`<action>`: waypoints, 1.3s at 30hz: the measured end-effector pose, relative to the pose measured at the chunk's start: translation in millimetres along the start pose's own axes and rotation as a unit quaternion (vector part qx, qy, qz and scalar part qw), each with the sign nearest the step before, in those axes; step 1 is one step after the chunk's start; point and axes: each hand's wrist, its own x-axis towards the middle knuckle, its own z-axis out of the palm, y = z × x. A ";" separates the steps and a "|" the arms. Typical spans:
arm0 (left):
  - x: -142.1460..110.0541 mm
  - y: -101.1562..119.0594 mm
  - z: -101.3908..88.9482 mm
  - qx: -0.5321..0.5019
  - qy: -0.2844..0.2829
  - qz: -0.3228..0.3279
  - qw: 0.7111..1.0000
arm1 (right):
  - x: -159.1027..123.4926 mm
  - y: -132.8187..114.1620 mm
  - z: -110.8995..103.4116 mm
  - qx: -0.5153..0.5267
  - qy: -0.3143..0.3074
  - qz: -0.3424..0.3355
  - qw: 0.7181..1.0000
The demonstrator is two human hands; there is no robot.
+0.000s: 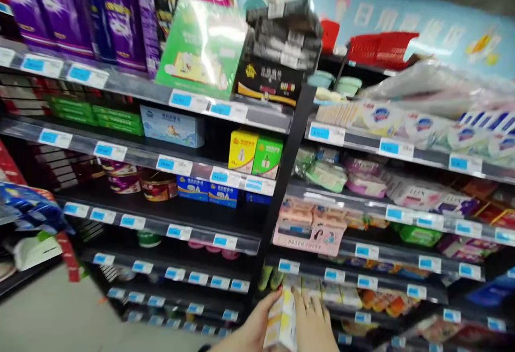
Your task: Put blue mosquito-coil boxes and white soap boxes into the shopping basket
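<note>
Both my hands are at the bottom middle of the view, in front of a low shop shelf. My left hand and my right hand close on either side of a small white and yellow packet. The packet stands upright between them, close to the lower shelf with its row of similar small packets. The picture is blurred by motion, so the packet's print cannot be read.
Black shop shelves with blue price tags fill the view. A green box and a stack of dark boxes stand on the top shelf, with purple packs at left. Soap bars lie at right. Grey floor shows at bottom left.
</note>
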 end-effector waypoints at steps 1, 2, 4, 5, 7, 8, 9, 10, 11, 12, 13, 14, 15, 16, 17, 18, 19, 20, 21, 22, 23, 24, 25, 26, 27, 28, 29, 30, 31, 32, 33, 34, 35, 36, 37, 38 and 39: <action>-8.8 -4.2 -0.1 -0.020 0.035 -0.040 0.998 | -5.8 -12.7 -3.8 0.014 -0.045 0.023 0.999; -16.8 -6.9 0.3 -0.034 0.058 -0.078 0.995 | -11.1 -23.4 -9.9 0.034 -0.062 0.035 0.997; -28.3 -8.6 -0.3 -0.046 0.083 -0.069 0.993 | -19.4 -34.9 -22.7 0.087 -0.069 0.055 0.992; -31.9 -8.5 -2.3 -0.056 0.092 -0.072 0.992 | -23.0 -35.6 -26.9 0.119 -0.077 0.055 0.988; -37.0 -8.8 -9.9 -0.070 0.096 -0.102 0.988 | -30.6 -30.3 -28.2 0.183 -0.116 0.045 0.975; -39.1 -9.9 -14.7 -0.072 0.091 -0.126 0.985 | -34.5 -26.3 -25.7 0.209 -0.137 0.036 0.968; -41.0 -11.5 -19.5 -0.067 0.084 -0.143 0.984 | -38.3 -22.3 -21.6 0.227 -0.153 0.029 0.961; -42.4 -13.7 -24.1 -0.058 0.076 -0.152 0.984 | -41.6 -18.8 -16.5 0.236 -0.163 0.024 0.958; -43.2 -16.0 -28.1 -0.048 0.066 -0.151 0.985 | -44.3 -15.6 -10.6 0.236 -0.167 0.021 0.957; -43.2 -18.3 -31.4 -0.037 0.054 -0.144 0.987 | -46.5 -12.5 -4.3 0.232 -0.166 0.019 0.958; -42.8 -20.3 -34.0 -0.028 0.039 -0.136 0.990 | -48.2 -8.9 2.4 0.227 -0.161 0.018 0.960; -42.1 -21.8 -36.0 -0.021 0.026 -0.133 0.991 | -49.4 -4.0 9.6 0.226 -0.156 0.017 0.961; -41.6 -22.5 -37.7 -0.007 0.019 -0.138 0.990 | -50.0 2.9 17.6 0.231 -0.152 0.017 0.961; -41.8 -22.5 -39.3 0.022 0.029 -0.145 0.989 | -49.7 12.4 26.6 0.241 -0.145 0.018 0.959; -43.1 -21.7 -41.2 0.062 0.053 -0.148 0.986 | -48.3 24.7 36.8 0.252 -0.138 0.021 0.958; -45.8 -20.2 -43.8 0.106 0.088 -0.144 0.980 | -45.4 39.5 48.6 0.261 -0.127 0.024 0.956; -50.0 -18.1 -47.2 0.150 0.127 -0.130 0.972 | -40.4 56.4 61.8 0.264 -0.115 0.028 0.957; -55.8 -15.7 -51.8 0.187 0.162 -0.108 0.963 | -33.2 74.6 76.2 0.256 -0.102 0.029 0.961; -63.0 -13.2 -57.7 0.214 0.191 -0.082 0.955 | -23.8 93.0 91.4 0.235 -0.090 0.029 0.967; -71.2 -10.9 -64.9 0.230 0.213 -0.059 0.948 | -12.3 110.7 106.9 0.205 -0.084 0.030 0.975; -80.0 -9.1 -73.2 0.240 0.234 -0.044 0.941 | 0.8 126.9 122.1 0.172 -0.087 0.034 0.981; -89.0 -7.9 -82.5 0.251 0.257 -0.032 0.933 | 14.9 140.8 136.3 0.137 -0.102 0.045 0.984; -97.8 -7.5 -92.4 0.260 0.282 -0.023 0.923 | 29.6 152.4 149.3 0.105 -0.123 0.059 0.985; -106.1 -7.9 -102.5 0.263 0.307 -0.019 0.914 | 44.0 161.5 160.7 0.079 -0.142 0.075 0.984; -113.7 -9.1 -112.4 0.262 0.330 -0.016 0.907 | 57.8 168.5 170.6 0.058 -0.159 0.092 0.981; -120.7 -10.8 -121.9 0.258 0.350 -0.014 0.900 | 70.5 173.6 179.1 0.045 -0.173 0.107 0.978; -127.2 -13.0 -130.4 0.251 0.367 -0.014 0.896 | 81.9 177.4 186.6 0.037 -0.184 0.119 0.975; -133.1 -15.3 -138.0 0.242 0.381 -0.014 0.892 | 92.0 180.0 193.3 0.034 -0.196 0.128 0.972; -138.7 -17.8 -144.3 0.231 0.391 -0.012 0.891 | 100.6 181.9 199.6 0.032 -0.210 0.136 0.968; -143.8 -20.3 -149.4 0.219 0.400 -0.011 0.890 | 108.0 183.3 205.5 0.031 -0.226 0.142 0.963; -148.4 -22.7 -153.3 0.208 0.406 -0.009 0.890 | 114.2 184.3 211.2 0.032 -0.241 0.146 0.959; -152.3 -24.8 -156.3 0.197 0.410 -0.007 0.891 | 119.3 185.0 216.5 0.033 -0.254 0.150 0.955; -155.5 -26.6 -158.4 0.187 0.412 -0.004 0.892 | 123.6 185.6 221.5 0.034 -0.265 0.153 0.952; -157.6 -27.9 -159.9 0.178 0.413 -0.002 0.893 | 127.0 186.0 225.9 0.035 -0.272 0.154 0.949; -158.6 -28.6 -160.9 0.171 0.413 -0.001 0.894 | 129.7 186.4 229.7 0.037 -0.277 0.154 0.948; -158.4 -28.6 -161.6 0.165 0.414 0.001 0.895 | 131.7 186.5 232.9 0.039 -0.280 0.155 0.947; -157.2 -28.0 -162.2 0.161 0.414 0.002 0.896 | 132.9 186.4 235.4 0.041 -0.279 0.158 0.946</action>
